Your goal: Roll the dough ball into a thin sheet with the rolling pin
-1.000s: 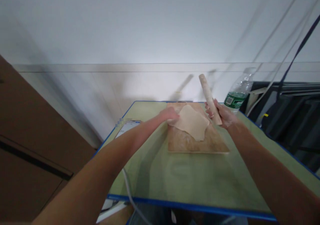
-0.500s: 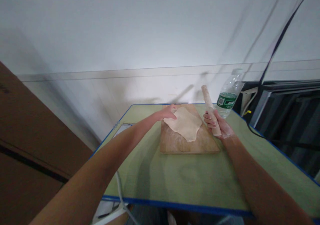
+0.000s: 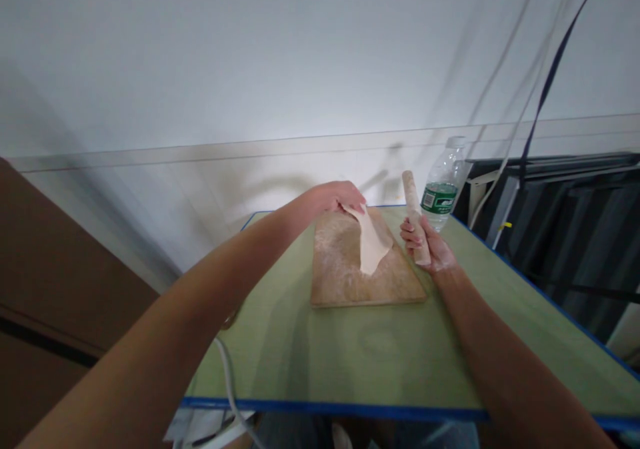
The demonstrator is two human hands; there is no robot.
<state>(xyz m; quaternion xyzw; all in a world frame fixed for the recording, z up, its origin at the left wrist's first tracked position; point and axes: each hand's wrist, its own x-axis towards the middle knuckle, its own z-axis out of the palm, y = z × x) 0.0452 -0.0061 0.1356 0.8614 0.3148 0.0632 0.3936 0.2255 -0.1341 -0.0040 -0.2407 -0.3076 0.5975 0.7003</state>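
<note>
Apparently mid-lift, the dough sheet (image 3: pixel 374 244) droops from the left hand (image 3: pixel 345 197), pinched closed on it, to the cutting board (image 3: pixel 340 272) near the tabletop's (image 3: pixel 380 362) far edge. The right hand (image 3: pixel 436 250) wraps the rolling pin (image 3: pixel 411 196). Relaying the sheet likely calls for spreading it uncreased.

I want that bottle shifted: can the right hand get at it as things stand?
Probably yes: the bottle stands just beyond the right hand, nothing visible between them; gripping it looks awkward, though, with the rolling pin in that hand.
</note>
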